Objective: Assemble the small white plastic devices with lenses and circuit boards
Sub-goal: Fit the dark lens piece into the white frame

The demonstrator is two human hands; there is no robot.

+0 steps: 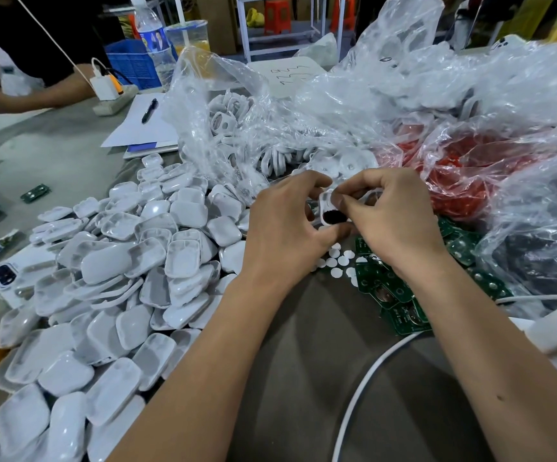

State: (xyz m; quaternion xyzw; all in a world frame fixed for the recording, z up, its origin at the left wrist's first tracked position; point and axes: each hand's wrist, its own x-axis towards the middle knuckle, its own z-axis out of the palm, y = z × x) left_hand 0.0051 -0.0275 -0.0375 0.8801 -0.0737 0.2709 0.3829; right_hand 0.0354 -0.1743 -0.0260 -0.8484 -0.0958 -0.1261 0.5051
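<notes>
My left hand and my right hand meet at the table's middle, both gripping one small white plastic housing with a dark round opening. My right thumb and forefinger pinch its top edge. Below the hands lie several small white round discs and a heap of green circuit boards with coin cells. A big pile of white shells fills the left side. A clear bag behind the hands holds more white ring-shaped housings.
A red-filled bag and a dark bag lie at the right. A white cable curves near my right forearm. A phone, a stray circuit board, papers with a pen, a power strip and another person's arm are at the left.
</notes>
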